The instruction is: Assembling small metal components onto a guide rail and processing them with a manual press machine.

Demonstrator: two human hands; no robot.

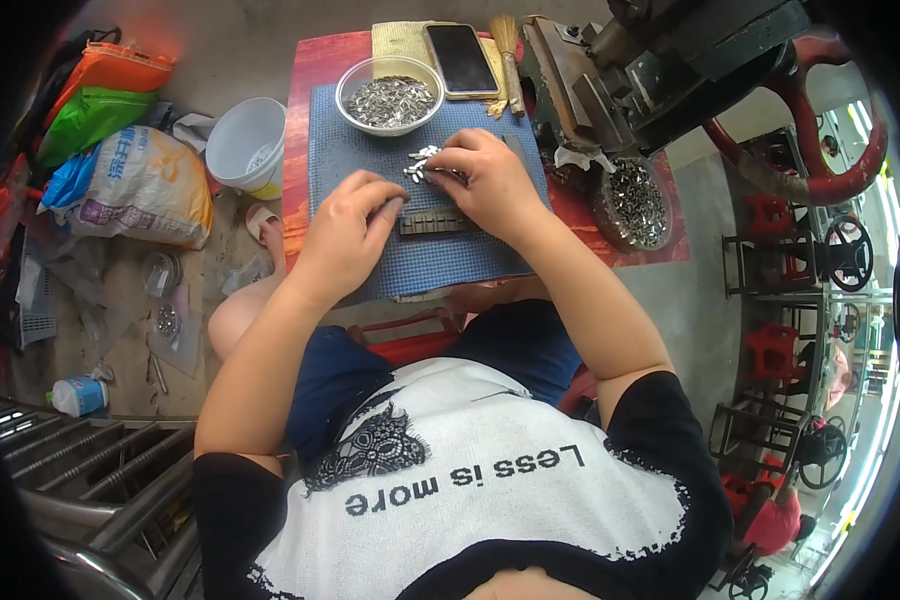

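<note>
on blue mat, metal pieces beside right hand, just beyond left hand; cannot tell whether either grasps anything.

Lettering on shirt and sack

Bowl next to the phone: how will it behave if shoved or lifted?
Probably heavy for its size: the bowl holds a big heap of metal-looking pieces. The see-through wall looks like plastic, so it may flex under a one-sided grip. With its open top, a hard shove could spill some.
</note>
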